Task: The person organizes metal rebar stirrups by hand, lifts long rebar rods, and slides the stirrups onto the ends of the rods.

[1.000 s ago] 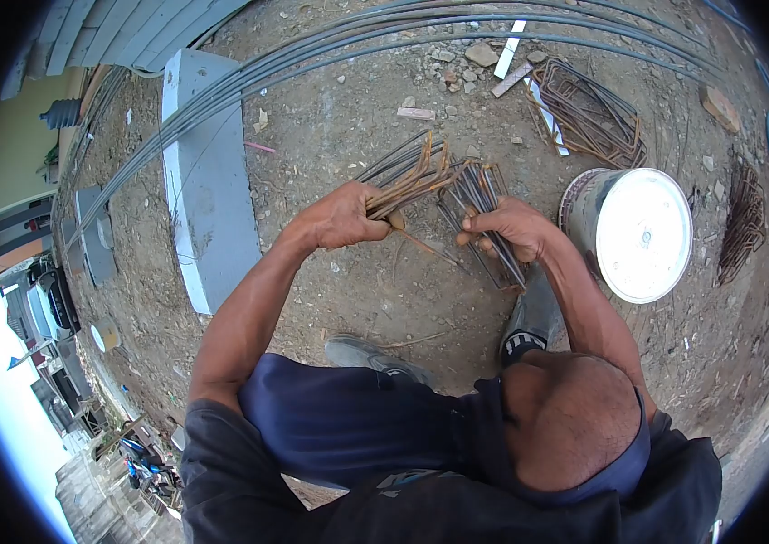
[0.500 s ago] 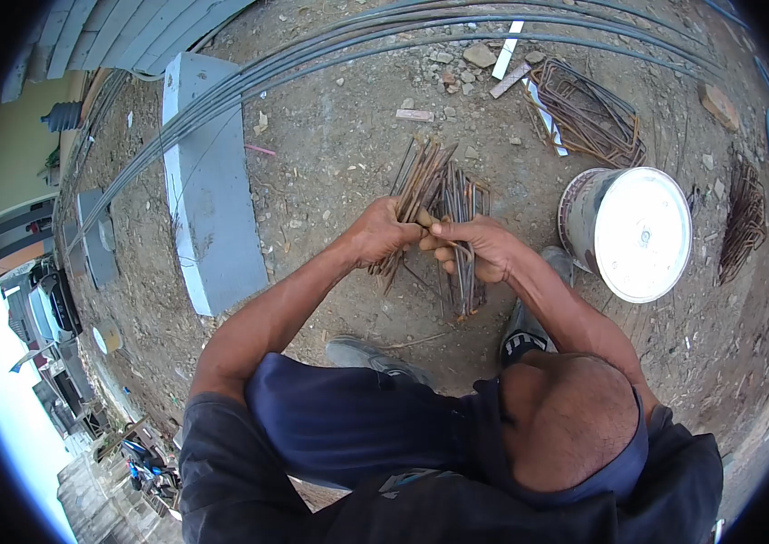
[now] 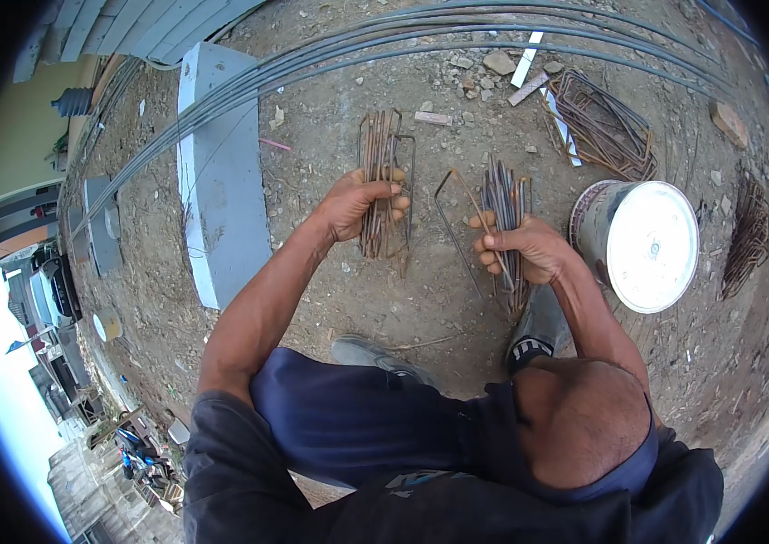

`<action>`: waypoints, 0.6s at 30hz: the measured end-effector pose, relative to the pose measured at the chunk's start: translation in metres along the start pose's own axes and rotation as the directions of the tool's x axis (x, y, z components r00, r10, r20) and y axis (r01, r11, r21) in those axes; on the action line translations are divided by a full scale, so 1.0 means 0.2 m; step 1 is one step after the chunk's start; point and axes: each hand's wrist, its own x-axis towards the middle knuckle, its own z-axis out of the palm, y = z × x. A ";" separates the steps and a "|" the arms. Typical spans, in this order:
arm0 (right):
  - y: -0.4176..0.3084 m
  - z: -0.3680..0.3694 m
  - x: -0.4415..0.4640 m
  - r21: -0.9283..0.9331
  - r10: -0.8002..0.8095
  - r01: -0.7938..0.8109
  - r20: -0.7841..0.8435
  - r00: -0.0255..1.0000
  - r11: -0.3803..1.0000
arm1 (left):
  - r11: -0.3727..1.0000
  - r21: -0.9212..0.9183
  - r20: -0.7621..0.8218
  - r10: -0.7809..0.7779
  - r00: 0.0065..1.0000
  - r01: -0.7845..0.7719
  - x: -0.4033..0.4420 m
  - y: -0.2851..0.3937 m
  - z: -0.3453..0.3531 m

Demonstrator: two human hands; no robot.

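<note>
My left hand [image 3: 362,204] is closed around a bundle of bent steel rebar stirrups [image 3: 379,154], thin and rust-brown. One stirrup at the bundle's right side sticks out from the rest. To the right, my right hand [image 3: 530,247] grips a second bundle of stirrups [image 3: 504,186], darker grey with rusty ends. A single bent stirrup [image 3: 445,218] splays out leftward from the right hand's fingers, angled away from that bundle. The two bundles are apart, with bare ground between them. My fingers cover the middle of each bundle.
A white bucket [image 3: 652,247] stands close to my right forearm. Beyond it lie a pile of stirrups [image 3: 607,122] and another rusty heap [image 3: 747,236]. Long steel bars [image 3: 330,56] cross the far side over a grey slab [image 3: 226,181]. My shoes [image 3: 375,354] are on the dirt.
My hands were together with the bundles touching; now they are apart, the left further left, the right further right. One stirrup now splays from the right hand.
</note>
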 end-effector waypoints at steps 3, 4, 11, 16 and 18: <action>0.03 0.01 0.04 0.068 -0.058 0.063 -0.073 0.996 0.996 | 0.995 -0.098 -0.034 -0.004 0.999 0.000 0.05 -0.08 -0.01; 0.06 0.02 0.06 0.086 -0.083 0.090 -0.088 0.993 0.992 | 0.991 -0.133 -0.044 -0.004 0.999 -0.001 0.04 -0.10 -0.01; 0.14 0.08 0.23 0.013 -0.145 0.147 -0.092 0.985 0.989 | 0.971 -0.226 0.129 -0.055 0.990 0.084 0.00 -0.15 0.07; 0.17 0.17 0.23 -0.072 -0.198 0.193 -0.066 0.978 0.978 | 0.970 -0.219 0.147 -0.072 0.987 0.104 0.02 -0.17 0.12; 0.16 0.17 0.23 -0.055 -0.185 0.181 -0.094 0.978 0.982 | 0.966 -0.231 0.134 -0.084 0.987 0.113 0.02 -0.17 0.13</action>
